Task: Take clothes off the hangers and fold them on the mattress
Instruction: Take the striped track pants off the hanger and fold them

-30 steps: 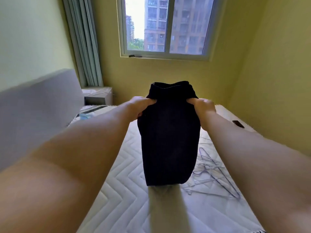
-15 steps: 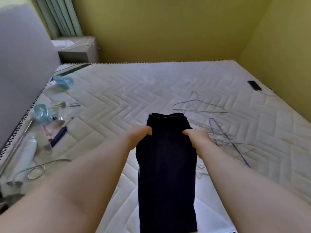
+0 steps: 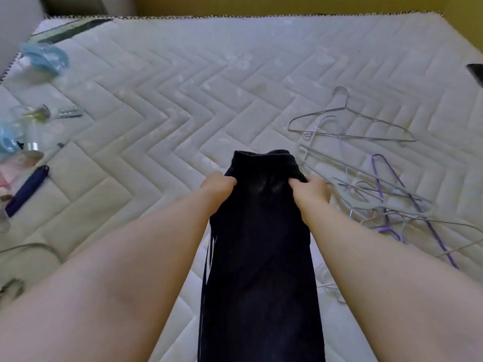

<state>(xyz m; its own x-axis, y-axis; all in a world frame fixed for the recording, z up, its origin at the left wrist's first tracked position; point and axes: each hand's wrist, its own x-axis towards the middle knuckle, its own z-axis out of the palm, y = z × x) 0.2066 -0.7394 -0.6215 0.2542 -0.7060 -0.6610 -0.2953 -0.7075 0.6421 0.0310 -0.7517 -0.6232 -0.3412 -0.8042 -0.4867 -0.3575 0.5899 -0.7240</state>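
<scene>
A dark navy garment (image 3: 261, 257), folded into a long narrow strip, hangs down from both my hands over the white quilted mattress (image 3: 183, 87). My left hand (image 3: 218, 185) grips its upper left edge and my right hand (image 3: 311, 190) grips its upper right edge. The top of the garment bunches between the two fists. Its lower end runs out of the bottom of the view. A pile of several wire hangers (image 3: 371, 178), silver and purple, lies on the mattress just right of my right hand.
Along the mattress's left edge lie a blue plastic item (image 3: 44, 58), clear containers (image 3: 28, 131), a dark blue pen-like object (image 3: 26, 189) and a cable (image 3: 31, 248). A dark phone (image 3: 475, 73) sits at the far right edge. A yellow wall runs behind the mattress.
The view has tipped down from the window to the mattress. Both hands have lowered the dark garment, still gripping its top, toward the mattress beside the hangers.
</scene>
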